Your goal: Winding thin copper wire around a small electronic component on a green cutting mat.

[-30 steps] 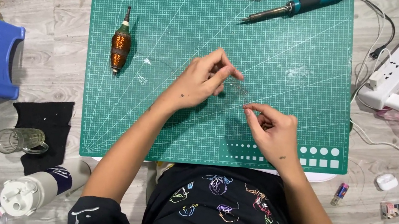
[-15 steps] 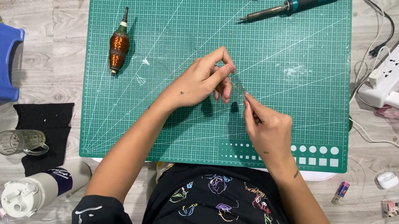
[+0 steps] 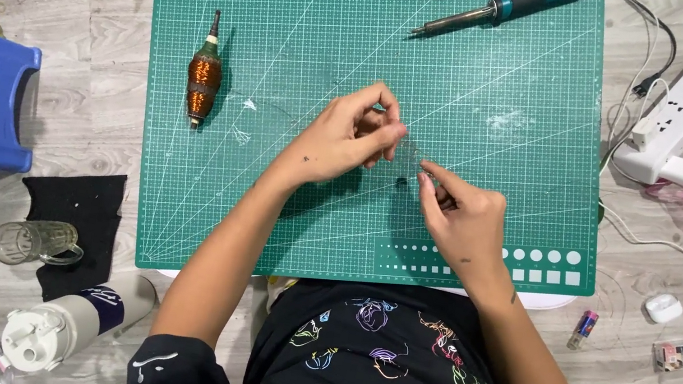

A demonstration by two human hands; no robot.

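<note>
A green cutting mat [image 3: 266,207] is lying on a grey wood floor, with bare mat showing around both hands. The left hand [image 3: 340,142] and right hand [image 3: 460,220] are working near the mat's middle, fingertips pinched together; something fine seems to be running between them, too thin to tell. A soldering iron [image 3: 498,9] is lying slantwise at the far edge, tip pointing lower left. A copper-wound coil [image 3: 204,77] is lying lengthwise left. A glass mug [image 3: 32,242] is resting off the mat
</note>
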